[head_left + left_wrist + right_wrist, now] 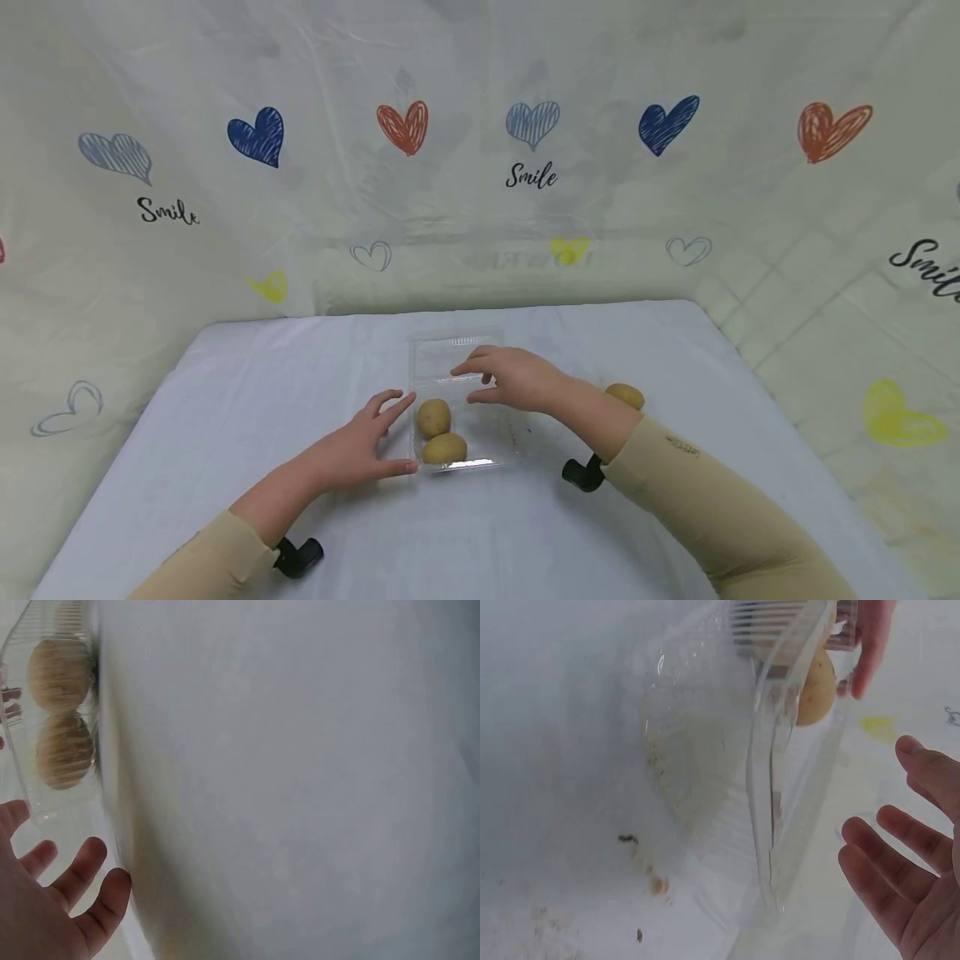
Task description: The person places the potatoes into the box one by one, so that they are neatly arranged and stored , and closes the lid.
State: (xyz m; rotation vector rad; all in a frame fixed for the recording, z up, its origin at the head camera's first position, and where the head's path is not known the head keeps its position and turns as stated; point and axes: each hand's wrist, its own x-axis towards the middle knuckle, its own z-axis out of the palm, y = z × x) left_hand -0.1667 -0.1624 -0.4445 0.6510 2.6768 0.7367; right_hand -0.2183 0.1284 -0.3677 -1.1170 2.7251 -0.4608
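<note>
A clear plastic clamshell container [486, 460] stands open on the table, its lid [437, 358] laid back on the far side. Two potatoes lie in its left half: a rounder one [433, 417] behind and a longer one [445, 449] in front. My left hand [358, 450] is at the container's left side with fingers spread, holding nothing; whether the fingertips touch the wall I cannot tell. Over the container's back right, my right hand [517, 379] hovers with loosely bent fingers and nothing between them. In the right wrist view it is apart from the container wall [761, 772].
A third potato [628, 395] lies on the white-covered table to the right, partly hidden behind my right forearm. Small dark specks [628, 838] show near the container's right side. A cloth backdrop [465, 208] printed with hearts rises behind the table.
</note>
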